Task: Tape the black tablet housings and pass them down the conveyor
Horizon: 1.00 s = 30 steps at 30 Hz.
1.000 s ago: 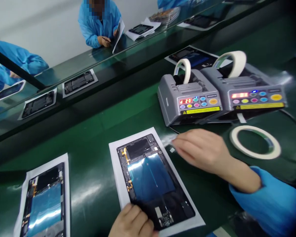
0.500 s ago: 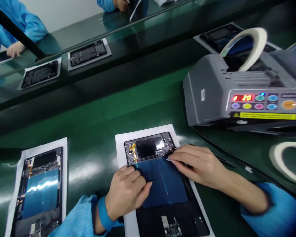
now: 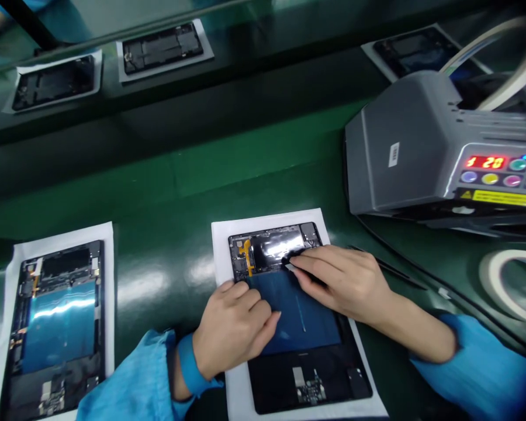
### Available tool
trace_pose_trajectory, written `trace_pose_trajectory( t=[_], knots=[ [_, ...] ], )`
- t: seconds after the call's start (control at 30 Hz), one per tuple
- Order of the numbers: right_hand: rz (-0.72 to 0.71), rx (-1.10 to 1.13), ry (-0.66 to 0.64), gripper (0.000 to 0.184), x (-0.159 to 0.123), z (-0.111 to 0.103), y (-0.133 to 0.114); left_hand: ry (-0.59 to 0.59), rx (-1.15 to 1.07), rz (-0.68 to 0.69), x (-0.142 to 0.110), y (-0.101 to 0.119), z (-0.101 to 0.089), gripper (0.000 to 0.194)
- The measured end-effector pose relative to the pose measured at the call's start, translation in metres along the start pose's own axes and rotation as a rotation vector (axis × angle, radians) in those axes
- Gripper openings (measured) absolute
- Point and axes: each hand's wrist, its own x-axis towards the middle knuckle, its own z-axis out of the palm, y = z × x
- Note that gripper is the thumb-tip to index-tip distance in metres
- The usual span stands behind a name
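An opened tablet (image 3: pixel 309 365) lies on a white sheet (image 3: pixel 221 234), with a blue-filmed battery (image 3: pixel 284 310), an orange flex cable (image 3: pixel 247 257) and a small circuit board showing. My left hand (image 3: pixel 236 330) rests over the tablet's left edge, its fingers curled; their tips are hidden, so anything in them cannot be seen. Between the thumb and fingers of my right hand (image 3: pixel 344 280) is a small pale strip (image 3: pixel 290 267), pinched just above the battery's upper edge. The strip's material is too small to make out.
Another opened tablet (image 3: pixel 63 321) lies at left on its sheet. At right stand a grey tape dispenser (image 3: pixel 403 158), a tape roll (image 3: pixel 493 280), black tweezers (image 3: pixel 397 269) and a cable (image 3: pixel 390 248). More tablets (image 3: pixel 164 49) lie on the raised ledge.
My right hand has shifted the pale strip left and slightly up, from near the tablet's right side toward its middle. My left hand stays curled on the left edge. The camera view has shifted.
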Motion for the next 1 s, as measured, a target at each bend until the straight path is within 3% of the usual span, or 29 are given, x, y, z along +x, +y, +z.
trace_pose_trajectory(
  t=[0.23, 0.57, 0.77, 0.9, 1.0],
  knots=[
    [-0.015, -0.011, -0.016, 0.009, 0.0, -0.001, -0.001, -0.013, -0.006, 0.002, -0.001, 0.0, -0.001, 0.031],
    [0.107, -0.041, 0.018, 0.012, -0.024, -0.022, 0.032, -0.037, -0.035, -0.037, 0.002, 0.002, -0.007, 0.031],
    [0.041, 0.016, -0.081, 0.017, -0.029, -0.02, 0.049, -0.086, -0.026, -0.068, 0.049, 0.008, -0.013, 0.019],
    [0.007, 0.025, -0.131, 0.022, -0.027, -0.022, 0.049, -0.184, 0.108, -0.098, 0.083, 0.008, -0.002, 0.017],
    [0.004, 0.014, -0.178, 0.024, -0.027, -0.025, 0.047, -0.193, 0.181, -0.122, 0.093, 0.006, 0.007, 0.015]
  ],
)
